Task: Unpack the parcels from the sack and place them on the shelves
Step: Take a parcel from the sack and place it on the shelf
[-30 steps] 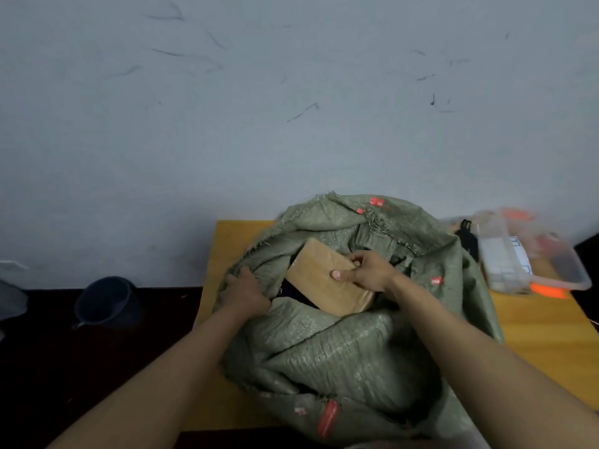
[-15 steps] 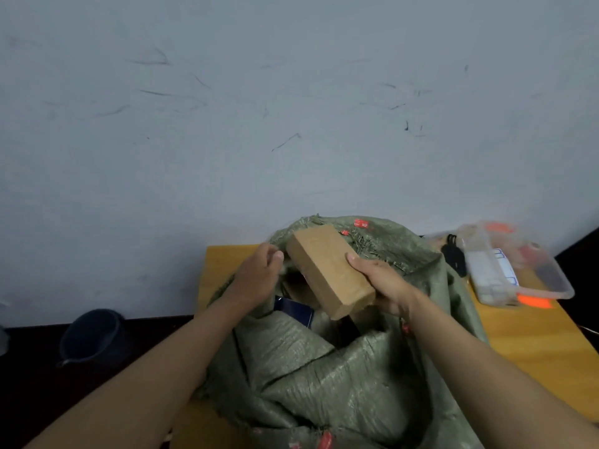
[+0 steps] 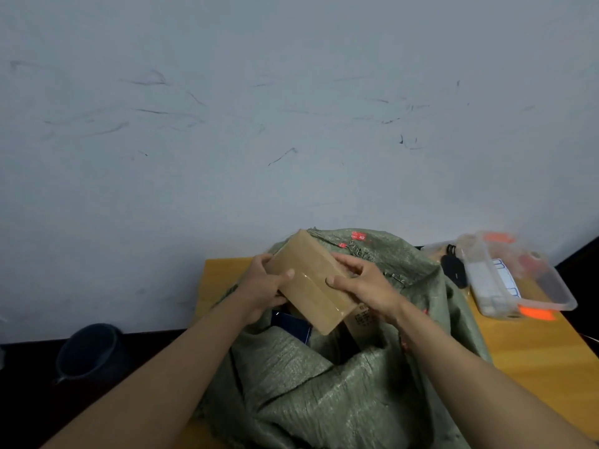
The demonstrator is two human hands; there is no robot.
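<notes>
Change: the left hand [image 3: 259, 288], on the sack [image 3: 311, 377] rim a second ago, now joins the right hand [image 3: 366, 286] on the box [image 3: 311, 280].
Meaning: box is clear of the sack mouth, ready to carry to a shelf; no shelf is in view.
Grip: both hands clasp the long sides, thumbs on top.
Box: brown cardboard, oblong, glossy tape, tilted.
Sack: green woven plastic, crumpled, on the table [image 3: 534, 351]; more parcels inside.

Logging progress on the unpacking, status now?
Left hand and right hand both grip the brown parcel, lifted above the open green sack. More parcels inside. No shelf in view.
</notes>
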